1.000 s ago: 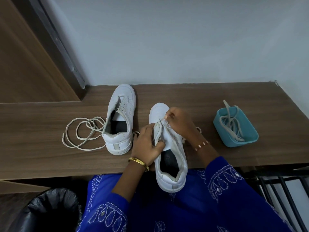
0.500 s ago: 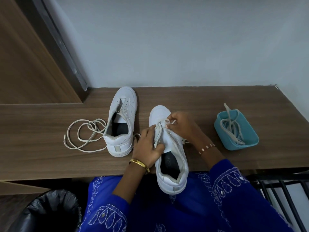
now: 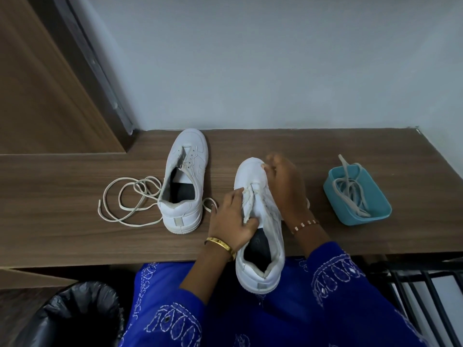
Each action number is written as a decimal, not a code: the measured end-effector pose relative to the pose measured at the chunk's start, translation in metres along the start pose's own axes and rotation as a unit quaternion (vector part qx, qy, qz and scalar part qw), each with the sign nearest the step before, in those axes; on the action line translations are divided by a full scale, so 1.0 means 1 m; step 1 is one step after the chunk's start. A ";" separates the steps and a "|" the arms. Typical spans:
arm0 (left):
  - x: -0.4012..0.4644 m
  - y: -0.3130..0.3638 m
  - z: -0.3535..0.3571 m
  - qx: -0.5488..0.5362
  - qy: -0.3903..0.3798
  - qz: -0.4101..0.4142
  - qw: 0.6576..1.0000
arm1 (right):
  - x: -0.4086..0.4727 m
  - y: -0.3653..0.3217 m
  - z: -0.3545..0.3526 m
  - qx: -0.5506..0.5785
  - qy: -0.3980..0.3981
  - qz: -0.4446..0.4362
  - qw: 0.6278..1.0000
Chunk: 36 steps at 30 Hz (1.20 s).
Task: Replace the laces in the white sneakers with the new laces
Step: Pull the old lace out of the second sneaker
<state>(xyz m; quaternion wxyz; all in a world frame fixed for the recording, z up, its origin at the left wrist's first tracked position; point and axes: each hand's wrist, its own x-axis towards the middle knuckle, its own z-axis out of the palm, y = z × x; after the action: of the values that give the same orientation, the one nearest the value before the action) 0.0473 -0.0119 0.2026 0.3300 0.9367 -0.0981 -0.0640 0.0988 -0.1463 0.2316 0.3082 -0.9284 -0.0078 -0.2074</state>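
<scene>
A pale wall and a wooden door frame close off the far side of our brown worktop [image 3: 75, 241]. On it stand two white sneakers. The left sneaker [image 3: 184, 181] has bare eyelets, with the old lace [image 3: 125, 204] looped loose just beside its heel. The near sneaker [image 3: 260, 226] overhangs the front edge toward our lap. Our left hand [image 3: 231, 221] grips its eyelet flap and tongue, thumb curled inside the opening. Our right hand [image 3: 283, 184] lies over the toe and the far side of the shoe, blurred; we cannot tell whether it pinches a lace or merely steadies the shoe. The new laces [image 3: 350, 194] are coiled in a blue tray [image 3: 375, 214] well apart to the right, untouched.

We judge we are finishing the unlacing of the second shoe. Next we need the last of the old lace drawn clear of the lowest eyelets, then a reach to the tray for a fresh lace.
</scene>
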 end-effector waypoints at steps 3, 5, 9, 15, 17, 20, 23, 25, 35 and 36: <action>-0.002 -0.001 0.006 -0.028 0.024 0.000 0.999 | -0.007 0.009 -0.001 0.031 -0.049 0.082 0.995; -0.003 -0.001 0.008 -0.050 0.038 -0.001 0.998 | -0.014 0.012 0.001 0.030 -0.080 0.082 0.993; -0.004 -0.003 0.010 -0.083 0.055 -0.003 0.995 | -0.019 0.013 0.004 0.027 -0.077 0.071 0.994; -0.002 -0.004 0.010 -0.078 0.051 0.001 0.996 | 0.008 0.009 -0.020 -0.013 -0.032 0.040 0.999; -0.002 -0.003 0.009 -0.047 0.039 -0.004 0.998 | 0.028 0.006 -0.033 -0.026 0.025 0.013 0.999; -0.002 0.002 0.008 -0.017 0.026 0.001 1.000 | 0.039 0.001 -0.034 -0.065 0.038 -0.017 0.997; -0.003 0.003 0.009 -0.014 0.032 -0.004 0.999 | 0.027 0.003 -0.027 -0.025 0.050 0.043 0.998; -0.005 0.002 0.010 -0.019 0.031 -0.016 0.999 | 0.014 0.010 -0.024 -0.019 0.030 0.095 0.995; -0.012 0.002 0.018 -0.027 0.079 -0.054 0.995 | -0.025 0.006 0.003 0.084 -0.013 0.182 0.980; -0.012 0.002 0.017 -0.027 0.076 -0.053 0.995 | -0.027 0.004 0.002 0.068 0.010 0.174 0.982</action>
<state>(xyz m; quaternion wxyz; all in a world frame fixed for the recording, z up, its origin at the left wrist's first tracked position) 0.0326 -0.0213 0.1909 0.3574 0.9336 -0.0207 -0.0125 0.0757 -0.1448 0.2173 0.4023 -0.8903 0.1423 -0.1589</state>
